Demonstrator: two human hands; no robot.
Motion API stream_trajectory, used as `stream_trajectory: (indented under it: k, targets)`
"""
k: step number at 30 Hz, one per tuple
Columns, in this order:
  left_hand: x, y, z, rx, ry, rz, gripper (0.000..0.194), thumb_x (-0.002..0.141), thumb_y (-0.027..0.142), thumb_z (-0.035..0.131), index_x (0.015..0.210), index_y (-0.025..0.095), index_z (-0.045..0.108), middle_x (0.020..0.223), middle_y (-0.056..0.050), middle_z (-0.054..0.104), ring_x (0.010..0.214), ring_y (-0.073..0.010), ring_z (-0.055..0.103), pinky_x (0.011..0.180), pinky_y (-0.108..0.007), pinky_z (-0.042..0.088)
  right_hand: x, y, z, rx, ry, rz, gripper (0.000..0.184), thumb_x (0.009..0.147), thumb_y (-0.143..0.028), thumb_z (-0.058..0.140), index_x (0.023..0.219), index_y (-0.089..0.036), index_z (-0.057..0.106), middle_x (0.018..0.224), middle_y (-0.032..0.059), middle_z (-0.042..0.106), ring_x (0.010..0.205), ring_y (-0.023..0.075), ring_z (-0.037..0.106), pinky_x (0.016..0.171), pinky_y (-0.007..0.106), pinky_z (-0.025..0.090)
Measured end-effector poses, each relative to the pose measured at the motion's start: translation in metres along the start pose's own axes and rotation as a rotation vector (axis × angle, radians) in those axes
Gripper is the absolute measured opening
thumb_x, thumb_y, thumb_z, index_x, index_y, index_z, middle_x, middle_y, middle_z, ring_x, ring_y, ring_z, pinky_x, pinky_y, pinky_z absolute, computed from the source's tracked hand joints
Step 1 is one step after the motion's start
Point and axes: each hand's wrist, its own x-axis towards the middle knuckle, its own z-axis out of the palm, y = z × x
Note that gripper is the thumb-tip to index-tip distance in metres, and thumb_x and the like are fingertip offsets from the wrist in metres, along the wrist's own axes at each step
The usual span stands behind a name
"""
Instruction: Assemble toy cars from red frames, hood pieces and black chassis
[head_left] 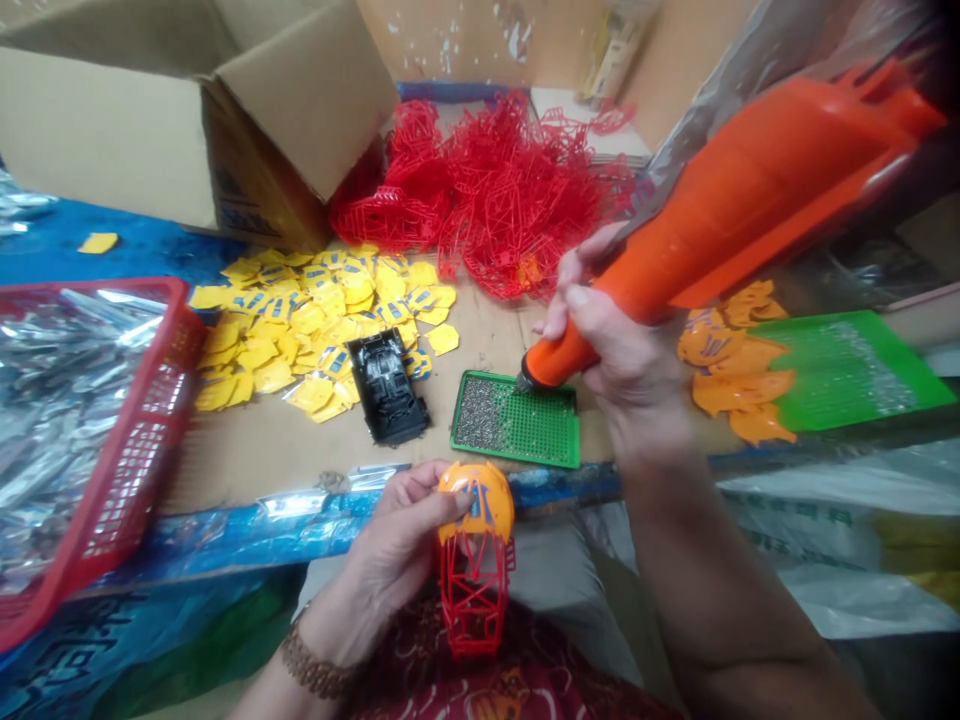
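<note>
My left hand (409, 525) is closed on a toy car body, its thumb pressed on the orange plastic hood (480, 500). A red lattice frame (474, 595) joins that hood and hangs below it, over my lap. My right hand (611, 335) grips an orange electric screwdriver (697, 210), tilted with its tip down. The tip meets or hovers just over a green perforated tray (559, 445); I cannot tell which. Small metal screws (484, 415) fill the tray's left part. A black plastic chassis (386, 385) lies left of the tray.
Behind the chassis spreads a pile of yellow panels (322, 310). Red lattice frames (510, 190) are heaped at the back, beside an open cardboard box (277, 110). A red basket (135, 430) of silvery pieces stands left. Orange hoods (731, 370) and another green tray (847, 370) lie right.
</note>
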Motion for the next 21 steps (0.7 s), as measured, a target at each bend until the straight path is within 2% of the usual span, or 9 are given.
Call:
stream_trajectory:
  k: [5,11,21]
  targets:
    - [0.0003,-0.0007,0.0,0.017,0.009,-0.016,0.035,0.046,0.021,0.095,0.071,0.009,0.075,0.064,-0.008,0.074,0.05,-0.0145,0.066,0.05,-0.021,0.055,-0.0003,-0.0006,-0.0005,-0.026,0.01,-0.014,0.035,0.066,-0.036,0.083,0.09,-0.028,0.058,0.078,-0.0042,0.058,0.052,0.0103,0.052,0.051,0.03,0.051]
    - [-0.0001,0.0004,0.001,0.0,0.021,0.0,0.034,0.044,0.02,0.095,0.069,0.009,0.074,0.064,-0.008,0.074,0.052,-0.0148,0.066,0.055,-0.023,0.056,-0.0003,0.0013,-0.0047,-0.082,-0.019,-0.029,0.032,0.071,-0.036,0.081,0.092,-0.028,0.058,0.079,-0.0034,0.059,0.053,0.012,0.054,0.053,0.032,0.052]
    - [-0.0003,-0.0018,-0.0014,0.016,0.017,0.01,0.035,0.046,0.022,0.095,0.071,0.009,0.074,0.064,-0.009,0.074,0.051,-0.0152,0.066,0.054,-0.024,0.056,-0.0027,0.0035,-0.0025,-0.096,-0.024,-0.031,0.033,0.072,-0.038,0.079,0.093,-0.029,0.056,0.077,-0.0044,0.06,0.05,0.0115,0.053,0.051,0.031,0.052]
